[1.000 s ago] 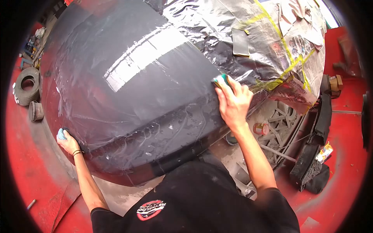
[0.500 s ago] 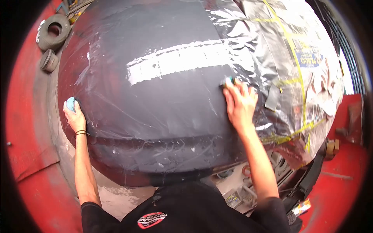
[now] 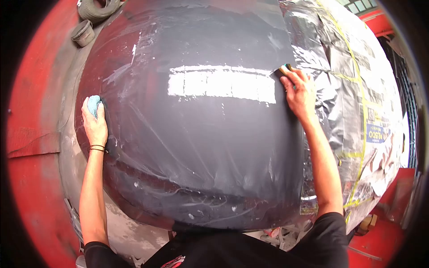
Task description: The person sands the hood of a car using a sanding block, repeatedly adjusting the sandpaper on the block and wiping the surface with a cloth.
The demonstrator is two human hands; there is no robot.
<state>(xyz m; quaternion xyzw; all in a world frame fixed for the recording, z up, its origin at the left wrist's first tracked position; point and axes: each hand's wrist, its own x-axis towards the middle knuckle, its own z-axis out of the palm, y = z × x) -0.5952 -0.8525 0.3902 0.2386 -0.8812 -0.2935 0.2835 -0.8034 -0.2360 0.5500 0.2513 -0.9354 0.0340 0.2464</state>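
Observation:
A wet dark grey car panel (image 3: 210, 143) fills the middle of the view, with a bright window reflection on it. My left hand (image 3: 95, 125) rests at the panel's left edge, fingers wrapped round a light blue cloth (image 3: 94, 105). At the panel's right side, beside the masking, my right hand (image 3: 300, 94) grips a small sanding pad (image 3: 283, 70) with a dark sheet and a bit of green showing; the pad lies against the surface. Whitish streaks and drips mark the panel, mostly on its lower part.
Plastic and newspaper masking (image 3: 344, 107) with yellow tape covers the right side. A tyre (image 3: 96, 10) and a bucket (image 3: 83, 34) stand at the upper left on the floor. Red surfaces (image 3: 33, 111) lie at the left. Loose parts (image 3: 286, 239) show below the panel.
The view has shifted, so the tyre and bucket sit higher. My right hand with the pad has moved up along the panel's right edge. My left hand still holds the cloth at the left edge.

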